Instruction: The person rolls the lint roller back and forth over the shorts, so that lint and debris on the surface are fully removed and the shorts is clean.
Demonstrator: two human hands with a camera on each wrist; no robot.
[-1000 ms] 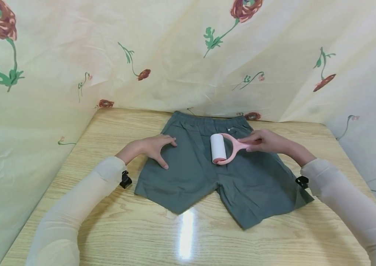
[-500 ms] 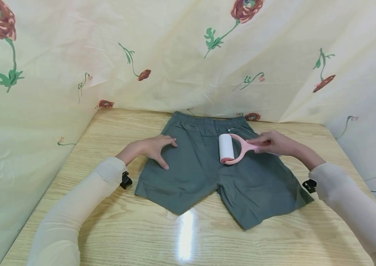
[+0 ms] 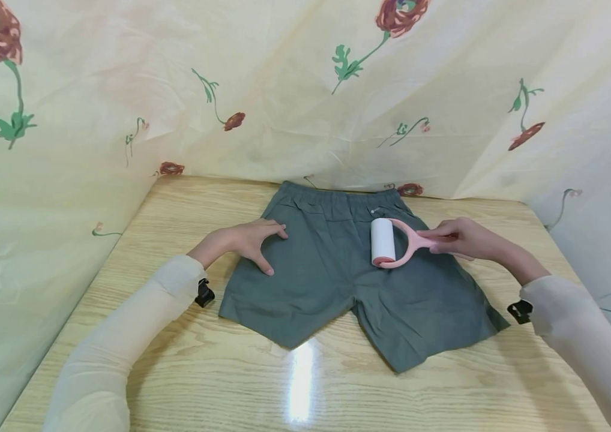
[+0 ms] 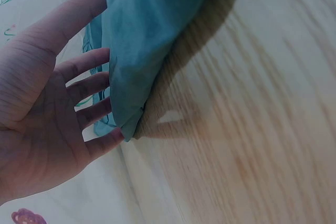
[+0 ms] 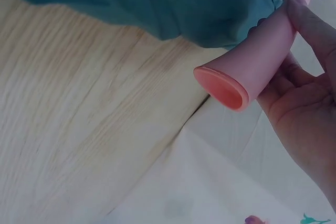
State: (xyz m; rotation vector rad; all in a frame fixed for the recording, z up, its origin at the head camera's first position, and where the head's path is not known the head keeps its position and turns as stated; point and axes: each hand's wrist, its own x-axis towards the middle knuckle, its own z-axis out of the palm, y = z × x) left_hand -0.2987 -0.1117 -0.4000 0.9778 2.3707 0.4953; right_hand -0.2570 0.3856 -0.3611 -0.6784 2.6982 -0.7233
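Grey-green shorts [image 3: 305,264] lie spread on the table, waistband toward the back curtain. My right hand [image 3: 464,239] grips the pink handle of a lint roller [image 3: 383,241], whose white cylinder rests on the shorts right of the middle, below a small pale mark. In the right wrist view the handle's hollow flared end [image 5: 226,85] sticks out past the hand. My left hand [image 3: 248,240] rests on the left edge of the shorts, thumb spread from the fingers. The left wrist view has that hand [image 4: 58,103] with extended fingers, fingertips at the cloth [image 4: 142,30].
The wood-grain table [image 3: 219,384] has a bright light reflection near the front. A cream curtain with red flowers [image 3: 284,90] hangs behind it and along both sides. Black wrist mounts [image 3: 204,294] sit at both sleeve cuffs.
My right hand has drawn the lint roller steadily to the right across the shorts, away from the middle seam. The left hand and the shorts have stayed in place.
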